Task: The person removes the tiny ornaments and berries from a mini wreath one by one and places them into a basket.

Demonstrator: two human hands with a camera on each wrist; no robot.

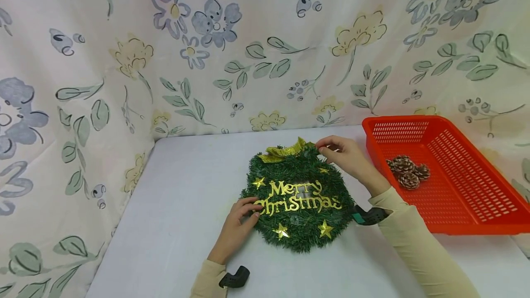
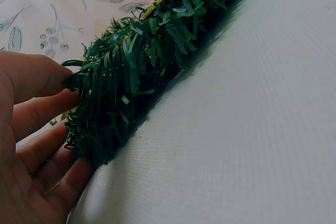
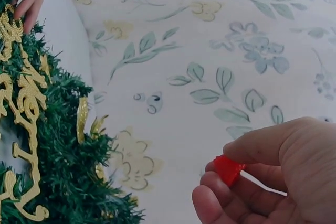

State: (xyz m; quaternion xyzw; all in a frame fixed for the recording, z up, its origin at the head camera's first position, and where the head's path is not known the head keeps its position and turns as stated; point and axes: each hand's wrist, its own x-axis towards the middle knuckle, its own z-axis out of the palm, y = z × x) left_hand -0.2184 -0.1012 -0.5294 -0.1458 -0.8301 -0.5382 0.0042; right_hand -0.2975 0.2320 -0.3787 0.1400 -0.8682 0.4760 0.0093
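Note:
A green tinsel wreath (image 1: pixel 296 240) lies on the white table, with gold "Merry Christmas" lettering (image 1: pixel 296 203) across its middle. Gold stars (image 1: pixel 325 229) and a gold bow (image 1: pixel 285 151) decorate it. My left hand (image 1: pixel 238 224) holds the wreath's left edge, thumb and fingers around the tinsel in the left wrist view. At the upper right rim is my right hand (image 1: pixel 345 157). In the right wrist view it pinches a small red piece (image 3: pixel 229 170) between thumb and fingers, apart from the wreath. Most of that piece is hidden by the fingers.
To the right stands a red plastic basket (image 1: pixel 459 174) with perforated walls. Several pine cones (image 1: pixel 407 171) lie in its left part. A floral curtain (image 1: pixel 248 59) hangs behind and to the left of the white table (image 1: pixel 178 187).

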